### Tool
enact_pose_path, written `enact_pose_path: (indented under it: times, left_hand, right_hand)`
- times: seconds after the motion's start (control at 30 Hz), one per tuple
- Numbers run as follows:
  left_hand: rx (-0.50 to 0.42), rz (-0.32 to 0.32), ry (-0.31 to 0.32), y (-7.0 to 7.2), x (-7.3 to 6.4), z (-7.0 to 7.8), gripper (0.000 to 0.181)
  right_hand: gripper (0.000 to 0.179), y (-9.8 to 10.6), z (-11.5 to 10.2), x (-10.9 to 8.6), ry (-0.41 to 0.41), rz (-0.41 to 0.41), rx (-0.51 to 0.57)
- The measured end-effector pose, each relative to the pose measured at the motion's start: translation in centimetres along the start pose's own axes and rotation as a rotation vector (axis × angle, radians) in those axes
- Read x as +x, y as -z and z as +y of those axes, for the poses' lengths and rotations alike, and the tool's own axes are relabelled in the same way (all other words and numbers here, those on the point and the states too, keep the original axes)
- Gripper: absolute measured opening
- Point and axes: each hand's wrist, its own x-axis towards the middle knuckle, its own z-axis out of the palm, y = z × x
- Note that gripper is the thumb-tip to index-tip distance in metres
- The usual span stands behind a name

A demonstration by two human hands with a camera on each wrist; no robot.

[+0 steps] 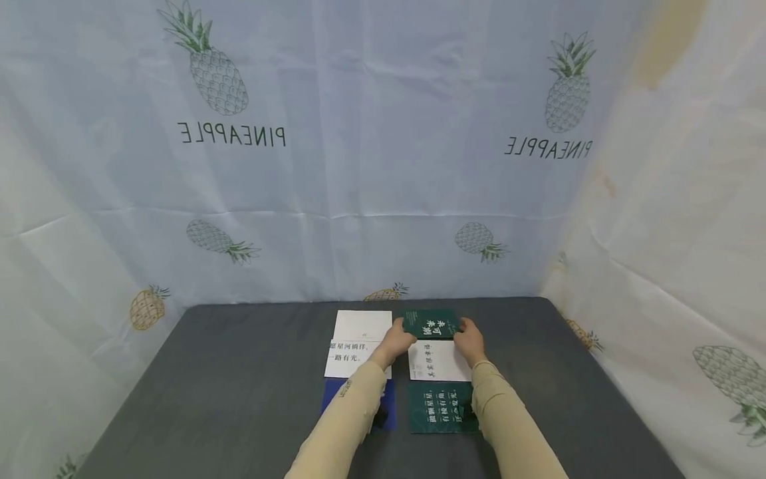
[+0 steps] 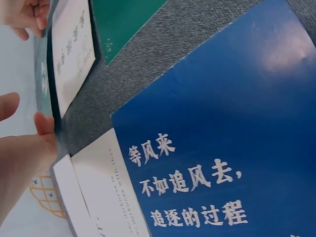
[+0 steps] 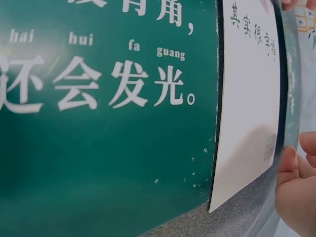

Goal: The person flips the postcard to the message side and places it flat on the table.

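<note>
At the far end of the right-hand column lies a dark green card (image 1: 429, 322) with white handwritten-style characters. My left hand (image 1: 396, 340) holds its left edge, thumb at the near corner. On the opposite edge, my right hand (image 1: 470, 342) grips the same card, with the thumb (image 3: 289, 163) against it in the right wrist view. Just nearer is a white card (image 1: 439, 360) with dark script, apart from the green one by a thin dark gap. Whether the held card touches the table cannot be seen.
A second green card (image 1: 432, 407) lies nearest in the right column, partly under my right forearm. To the left are a white card (image 1: 362, 326), another white card with printed characters (image 1: 344, 364) and a blue card (image 2: 212, 118). Dark cloth covers the table (image 1: 239, 392); pineapple-print curtains (image 1: 383, 166) surround it.
</note>
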Motion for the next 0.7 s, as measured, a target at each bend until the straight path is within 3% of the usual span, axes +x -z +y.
enact_pose_path:
  times: [0.27,0.47,0.7]
  left_hand:
    - [-0.13,0.05,-0.022,0.6,1.0,0.8,0.063]
    - [-0.156,0.091,-0.021,1.1,1.0,1.6,0.062]
    - [-0.124,0.117,-0.075,1.3,1.0,1.7,0.06]
  right_hand:
    - [0.057,0.4,-1.1,0.6,-0.01,0.062,0.124]
    - [0.051,0.6,-1.6,0.6,-0.021,0.102,0.185]
    - [0.05,0.7,-1.8,0.0,0.014,0.139,0.203]
